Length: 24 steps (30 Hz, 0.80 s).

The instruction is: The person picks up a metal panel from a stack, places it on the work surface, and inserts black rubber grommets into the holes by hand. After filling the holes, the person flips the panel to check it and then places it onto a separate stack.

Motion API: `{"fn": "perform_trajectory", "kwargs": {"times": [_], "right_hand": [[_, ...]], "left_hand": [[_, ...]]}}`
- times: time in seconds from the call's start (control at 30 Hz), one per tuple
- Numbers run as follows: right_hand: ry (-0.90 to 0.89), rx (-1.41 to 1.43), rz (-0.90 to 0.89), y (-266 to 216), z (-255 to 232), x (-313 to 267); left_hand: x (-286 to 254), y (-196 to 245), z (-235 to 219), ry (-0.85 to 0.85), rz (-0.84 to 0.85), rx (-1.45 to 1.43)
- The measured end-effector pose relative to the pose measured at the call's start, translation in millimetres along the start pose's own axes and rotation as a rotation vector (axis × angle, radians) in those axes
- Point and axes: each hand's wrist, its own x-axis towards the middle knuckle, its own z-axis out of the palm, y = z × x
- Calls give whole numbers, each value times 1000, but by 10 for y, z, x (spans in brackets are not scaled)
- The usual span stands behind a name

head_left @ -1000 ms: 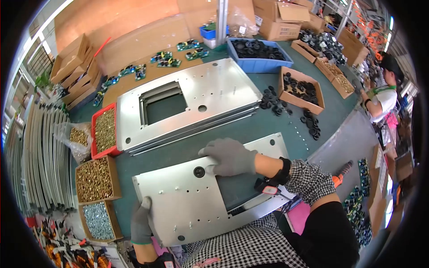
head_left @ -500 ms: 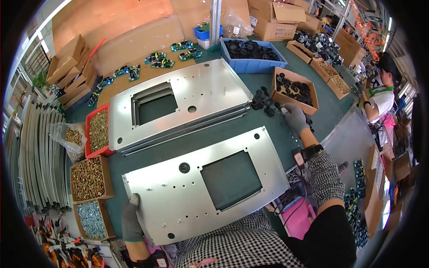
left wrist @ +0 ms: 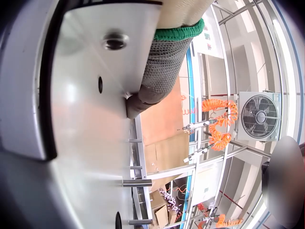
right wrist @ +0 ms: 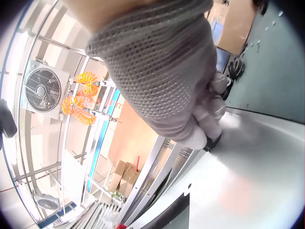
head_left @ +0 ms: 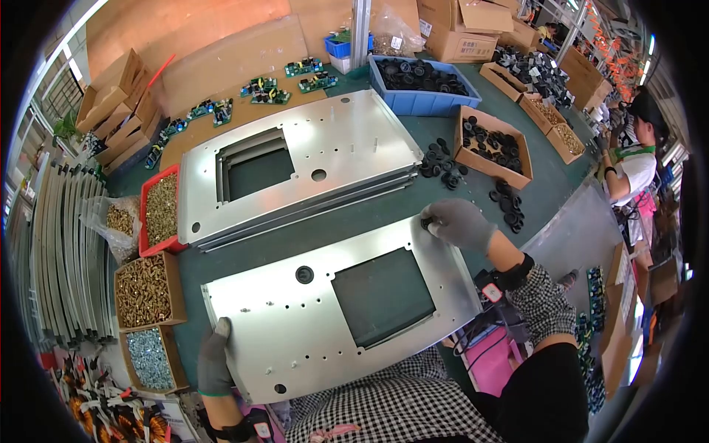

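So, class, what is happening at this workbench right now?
A person in grey gloves works on a metal panel lying on a green bench. The right hand presses a small black grommet at the panel's far right corner. The left hand grips the panel's near left edge. Another black grommet already sits in a hole left of the cutout. Loose grommets and boxes of screws lie around.
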Motion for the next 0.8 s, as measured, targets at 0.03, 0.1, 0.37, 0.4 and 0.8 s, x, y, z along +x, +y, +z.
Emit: {"fn": "perform_trajectory", "kwargs": {"times": [0.03, 0.1, 0.37, 0.4, 0.8], "right_hand": [[3, -61, -30, 28, 22, 13], [-3, -157, -80, 66, 51, 26], [-327, -439, -20, -218, -122, 238], [-304, -507, -55, -216, -141, 266], [-39, 289, 121, 314, 25, 8]], "left_hand": [[3, 6, -9, -2, -3, 16], [13, 6, -37, -9, -9, 48], [18, -4, -46, 23, 0, 72], [9, -7, -44, 25, 7, 75], [-16, -62, -46, -24, 69, 16]]}}
